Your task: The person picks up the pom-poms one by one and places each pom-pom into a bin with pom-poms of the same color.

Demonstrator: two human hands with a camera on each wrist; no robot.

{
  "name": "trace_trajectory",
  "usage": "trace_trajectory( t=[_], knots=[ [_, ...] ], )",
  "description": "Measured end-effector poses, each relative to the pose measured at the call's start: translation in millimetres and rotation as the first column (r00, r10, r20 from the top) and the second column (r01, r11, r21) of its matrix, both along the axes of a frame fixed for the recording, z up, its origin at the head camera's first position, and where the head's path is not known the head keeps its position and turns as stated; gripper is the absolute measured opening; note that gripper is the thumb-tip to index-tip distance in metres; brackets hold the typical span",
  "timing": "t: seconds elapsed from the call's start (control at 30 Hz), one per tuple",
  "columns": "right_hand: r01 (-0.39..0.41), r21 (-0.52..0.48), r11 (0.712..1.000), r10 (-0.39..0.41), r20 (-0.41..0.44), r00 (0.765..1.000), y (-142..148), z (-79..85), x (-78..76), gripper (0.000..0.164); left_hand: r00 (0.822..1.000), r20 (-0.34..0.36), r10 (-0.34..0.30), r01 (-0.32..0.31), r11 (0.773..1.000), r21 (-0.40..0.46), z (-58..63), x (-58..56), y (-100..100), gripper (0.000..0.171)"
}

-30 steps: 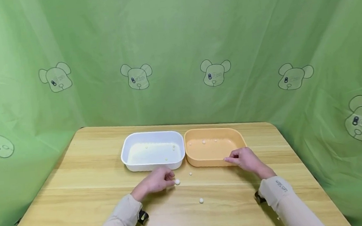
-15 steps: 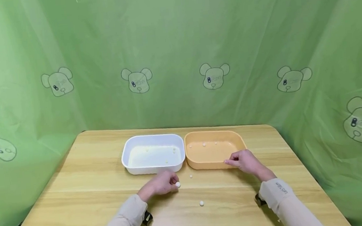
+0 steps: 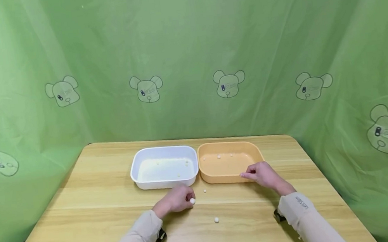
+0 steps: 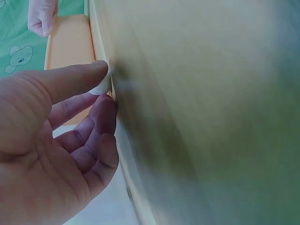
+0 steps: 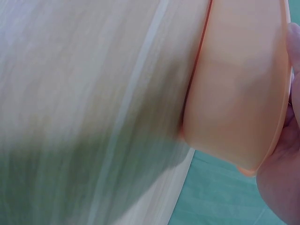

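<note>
In the head view my left hand [image 3: 177,199] is just in front of the white bin, pinching a small white ball [image 3: 192,201]. The left wrist view shows the ball [image 4: 101,87] between thumb and fingertip, low over the wooden table. My right hand [image 3: 263,174] holds the front rim of the orange bin [image 3: 222,179] near its right corner. Its thumb lies at the rim in the right wrist view; its other fingers are largely hidden. A white ball [image 3: 216,220] lies nearer on the table, and a smaller ball [image 3: 205,191] lies before the bins.
The white bin [image 3: 166,184] stands left of the orange one, their sides together. Several tiny yellowish balls sit in the white bin; small pale balls sit in the orange one. A green curtain [image 3: 189,113] with bear prints hangs behind the table [image 3: 93,208].
My left hand has shifted slightly right and toward me, with the white ball at its fingertips. The right hand stays at the orange bin's rim. The head view has tilted up a little.
</note>
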State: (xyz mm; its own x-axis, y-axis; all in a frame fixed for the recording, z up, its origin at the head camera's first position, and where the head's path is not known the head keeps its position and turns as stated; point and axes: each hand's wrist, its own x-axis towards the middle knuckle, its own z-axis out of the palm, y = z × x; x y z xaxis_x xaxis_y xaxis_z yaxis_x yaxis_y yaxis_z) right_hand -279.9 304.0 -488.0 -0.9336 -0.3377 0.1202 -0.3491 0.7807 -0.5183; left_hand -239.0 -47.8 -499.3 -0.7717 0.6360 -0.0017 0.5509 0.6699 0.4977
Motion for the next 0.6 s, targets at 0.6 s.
trace_trajectory(
  t=[0.6],
  knots=[
    [-0.013,0.008,1.000,0.013,-0.017,1.000,0.2,1.3,1.5,0.038,0.998,0.032,-0.046,0.046,0.999,-0.006,8.9,6.1,10.0,0.010]
  ],
)
